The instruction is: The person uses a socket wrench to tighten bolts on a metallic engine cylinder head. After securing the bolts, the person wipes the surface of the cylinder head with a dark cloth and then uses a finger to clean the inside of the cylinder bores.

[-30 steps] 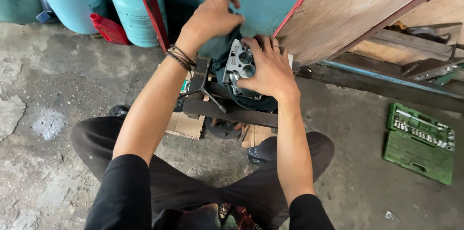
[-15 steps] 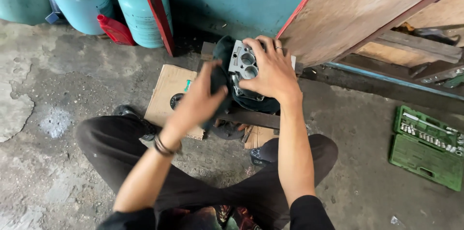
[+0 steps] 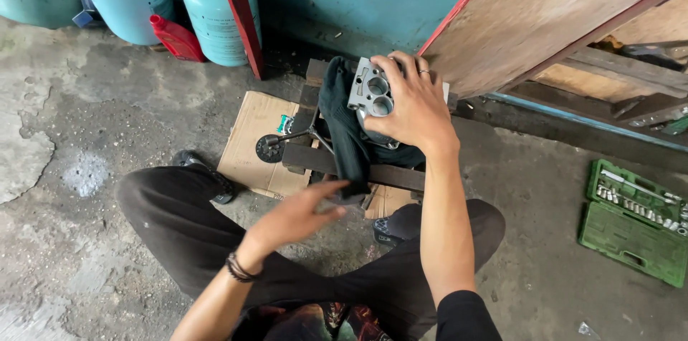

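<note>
While the person sits cross-legged on the concrete floor (image 3: 93, 119), the right hand (image 3: 412, 108) lies over a grey cast-metal engine part with two round bores (image 3: 373, 94), its grip closed on the part from the side and top, fingers curled across the far edge. The part rests on a dark cloth (image 3: 344, 130) draped just under and to the left of that grip, and the cloth lies over dark wooden blocks (image 3: 315, 158) beneath it. The left hand (image 3: 294, 215) hovers nearer the person, well below the right grip, its grip wide with fingers spread and holding nothing; its fingertips come close to the lower end of the cloth. A black bracelet (image 3: 240, 268) circles that wrist. Left of the blocks a flat sheet of brown cardboard (image 3: 251, 137) lies on the floor, with a black metal tool with a round end (image 3: 271, 147) on it. Far right of the right grip sits an open green socket-set case (image 3: 634, 219). Beyond the grips stand pale blue gas cylinders (image 3: 215, 11).
</note>
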